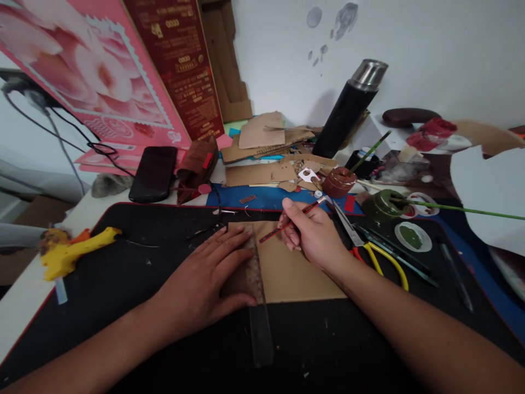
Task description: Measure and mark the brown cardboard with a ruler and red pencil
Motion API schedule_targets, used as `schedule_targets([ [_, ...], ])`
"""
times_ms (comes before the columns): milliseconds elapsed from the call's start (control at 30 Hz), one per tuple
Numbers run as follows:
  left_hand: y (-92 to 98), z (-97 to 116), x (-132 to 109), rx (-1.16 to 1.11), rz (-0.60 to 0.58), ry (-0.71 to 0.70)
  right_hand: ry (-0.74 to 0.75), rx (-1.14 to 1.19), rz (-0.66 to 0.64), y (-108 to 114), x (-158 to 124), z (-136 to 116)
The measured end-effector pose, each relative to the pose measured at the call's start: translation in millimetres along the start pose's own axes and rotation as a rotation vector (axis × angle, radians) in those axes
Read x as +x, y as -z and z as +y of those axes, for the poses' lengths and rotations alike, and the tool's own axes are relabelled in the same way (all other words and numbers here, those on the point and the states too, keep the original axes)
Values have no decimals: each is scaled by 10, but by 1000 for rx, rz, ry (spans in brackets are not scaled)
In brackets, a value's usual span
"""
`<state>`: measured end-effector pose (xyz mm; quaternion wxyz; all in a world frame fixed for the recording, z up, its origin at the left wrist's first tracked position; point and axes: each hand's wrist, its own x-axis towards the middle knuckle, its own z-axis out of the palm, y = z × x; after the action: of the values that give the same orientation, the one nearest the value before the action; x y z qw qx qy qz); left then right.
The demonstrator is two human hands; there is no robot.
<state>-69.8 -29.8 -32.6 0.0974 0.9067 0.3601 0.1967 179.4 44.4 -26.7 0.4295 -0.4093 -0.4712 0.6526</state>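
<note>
A piece of brown cardboard (303,273) lies flat on the black mat. Across its left part runs a clear ruler (261,334), whose near end sticks out past the cardboard's front edge. My left hand (205,273) is spread flat, pressing on the ruler and the cardboard with fingers stretched forward. In my right hand (314,232) is a thin dark pencil with red marks (279,230), gripped between thumb and fingers. It slants down to the left, its lower end close to the ruler's right edge; whether it touches the cardboard I cannot tell.
Scissors (375,251) and pens (400,257) lie right of my right hand, near open paint jars (383,205) with brushes. A yellow glue gun (77,251) lies at left. Behind are a phone (152,172), cardboard scraps (260,172) and a black thermos (348,109).
</note>
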Motion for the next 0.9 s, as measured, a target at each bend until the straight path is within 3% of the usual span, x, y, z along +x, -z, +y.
schedule_targets([
  [267,14,0,21,-79,23,74,-8,0,6,-14,-4,-12],
  [367,4,11,-4,-55,65,48,-2,0,-2,-16,-6,-21],
  [533,-10,-5,-9,-26,31,-2,-5,-10,-14,-15,-17,-40],
  [900,-7,-52,-26,-92,52,39,3,-20,-28,-13,-10,-34],
])
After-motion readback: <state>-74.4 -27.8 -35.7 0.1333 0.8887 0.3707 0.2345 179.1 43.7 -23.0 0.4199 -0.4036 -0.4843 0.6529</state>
